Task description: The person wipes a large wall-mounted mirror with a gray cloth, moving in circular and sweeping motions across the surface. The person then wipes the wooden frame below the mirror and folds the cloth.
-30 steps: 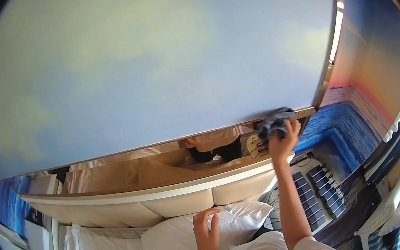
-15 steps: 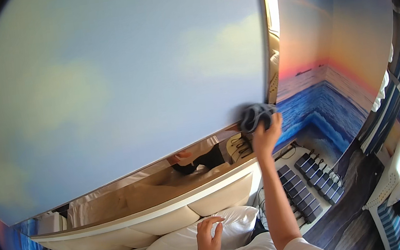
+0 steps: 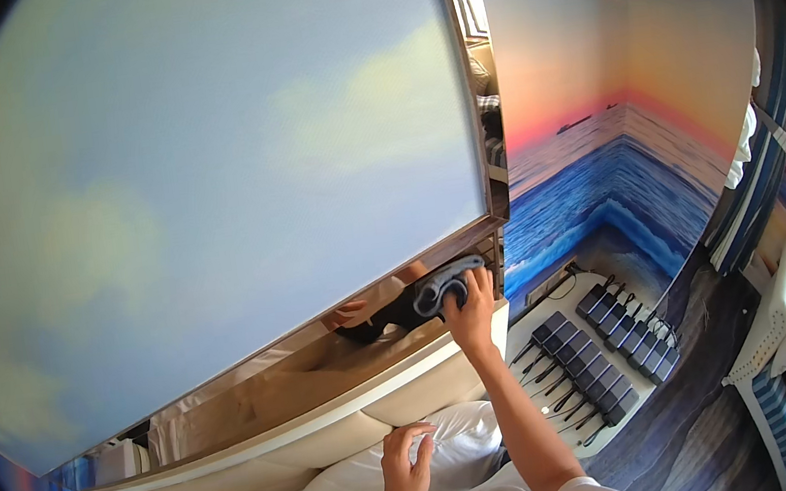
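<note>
My right hand (image 3: 471, 313) grips a bunched dark grey cloth (image 3: 448, 283) against the mirrored border (image 3: 279, 362) below a large sky-and-cloud picture panel (image 3: 208, 200), near its lower right corner. The strip reflects part of the cloth and arm. My left hand (image 3: 405, 467) hovers over a white pillow (image 3: 458, 436), empty, with thumb and fingers apart and loosely bent. Between the panel and the pillow runs a cream padded headboard (image 3: 357, 427).
A white bedside table (image 3: 547, 310) at right carries rows of dark block-shaped devices (image 3: 583, 369) with cables. Beyond stands a white studded headboard (image 3: 782, 333) with a small pillow. A sea-and-sunset mural (image 3: 600, 159) covers the wall, beside striped curtains (image 3: 753, 188).
My right hand has moved the cloth down and left, from the panel's lower right corner onto the mirrored strip. The view has shifted right; my left hand stays nearly in place.
</note>
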Demonstrator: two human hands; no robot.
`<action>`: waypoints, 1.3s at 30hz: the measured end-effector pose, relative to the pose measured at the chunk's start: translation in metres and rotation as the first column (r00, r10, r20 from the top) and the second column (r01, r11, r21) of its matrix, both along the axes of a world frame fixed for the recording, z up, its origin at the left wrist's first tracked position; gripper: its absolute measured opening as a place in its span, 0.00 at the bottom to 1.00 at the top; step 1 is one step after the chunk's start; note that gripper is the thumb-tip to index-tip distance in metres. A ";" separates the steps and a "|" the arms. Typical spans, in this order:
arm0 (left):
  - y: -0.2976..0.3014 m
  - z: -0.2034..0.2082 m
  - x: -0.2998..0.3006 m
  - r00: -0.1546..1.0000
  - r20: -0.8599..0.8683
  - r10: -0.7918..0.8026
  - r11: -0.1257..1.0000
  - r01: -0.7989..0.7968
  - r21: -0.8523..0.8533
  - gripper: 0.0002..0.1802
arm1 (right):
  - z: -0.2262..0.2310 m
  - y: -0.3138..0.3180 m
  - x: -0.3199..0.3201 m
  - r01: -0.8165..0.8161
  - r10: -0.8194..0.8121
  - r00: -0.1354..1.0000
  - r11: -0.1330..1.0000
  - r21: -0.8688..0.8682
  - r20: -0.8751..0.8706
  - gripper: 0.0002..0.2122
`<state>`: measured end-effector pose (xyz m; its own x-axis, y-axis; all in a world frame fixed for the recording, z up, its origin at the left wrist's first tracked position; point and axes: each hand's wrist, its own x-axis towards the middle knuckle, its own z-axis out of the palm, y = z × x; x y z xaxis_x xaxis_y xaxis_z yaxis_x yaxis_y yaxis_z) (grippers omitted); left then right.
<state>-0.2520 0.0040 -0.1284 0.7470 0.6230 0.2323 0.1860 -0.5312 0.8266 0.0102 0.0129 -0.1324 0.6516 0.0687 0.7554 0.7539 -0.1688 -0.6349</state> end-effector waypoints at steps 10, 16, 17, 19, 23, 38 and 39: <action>0.003 -0.009 -0.027 0.990 0.041 0.133 0.989 -0.130 -0.072 0.06 | 0.015 -0.015 0.050 0.293 -0.176 0.934 0.874 0.387 -0.310 0.06; 0.006 -0.016 -0.023 0.991 0.067 0.112 0.991 -0.106 -0.081 0.06 | -0.025 -0.002 0.032 0.182 -0.154 0.965 0.975 0.124 -0.211 0.12; 0.004 -0.014 -0.020 0.993 0.068 0.094 0.994 -0.089 -0.069 0.06 | -0.033 -0.003 0.028 0.174 -0.145 0.967 0.977 0.125 -0.211 0.12; 0.003 -0.010 -0.018 0.995 0.067 0.071 0.996 -0.067 -0.052 0.06 | -0.041 -0.005 0.029 0.139 -0.102 0.963 0.980 0.139 -0.248 0.12; 0.005 -0.009 -0.011 0.996 0.049 0.072 0.997 -0.070 -0.042 0.06 | 0.014 0.011 0.034 0.147 -0.121 0.969 0.983 0.110 -0.215 0.17; -0.001 -0.011 -0.007 0.989 0.058 0.135 0.990 -0.131 -0.056 0.06 | -0.020 0.015 0.025 0.183 -0.058 0.910 0.945 0.271 -0.411 0.14; -0.001 -0.012 -0.006 0.989 0.056 0.134 0.990 -0.131 -0.051 0.07 | -0.026 0.015 0.023 0.197 -0.086 0.918 0.946 0.257 -0.388 0.14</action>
